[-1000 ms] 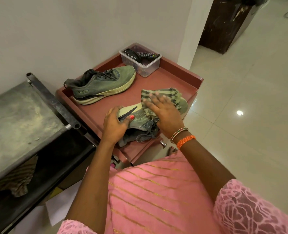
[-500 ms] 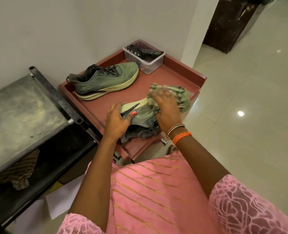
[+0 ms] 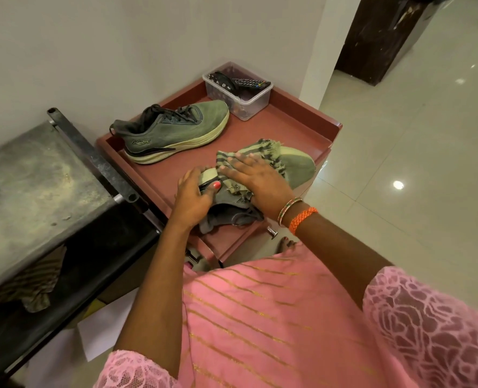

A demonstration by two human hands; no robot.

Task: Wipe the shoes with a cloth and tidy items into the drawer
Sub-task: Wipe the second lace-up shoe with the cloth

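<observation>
The near shoe (image 3: 296, 166) is lying tipped on its side at the front edge of the red counter (image 3: 302, 124), and it serves as the landmark here. The left hand (image 3: 193, 197) is gripping its heel end, thumb curled over the pale sole edge, pinning it in place. The right hand (image 3: 257, 180) is pressing flat, fingers straight, on the striped cloth (image 3: 260, 151) spread across the shoe's middle. Compared with half a second ago, that hand has drawn back from the toe toward the heel, leaving the green toe now uncovered beyond the cloth; this looks like a return stroke, so the wiping of this shoe is probably still going on. Beyond the near shoe, toward the wall, the second shoe (image 3: 173, 130) is sitting upright and untouched, seemingly unwiped. Farther back again, a clear plastic box (image 3: 246, 105) holding remote controls (image 3: 250, 84) is waiting in the counter's corner. Below the near shoe, a drawer knob (image 3: 273, 232) is showing; tidying has apparently not begun.
</observation>
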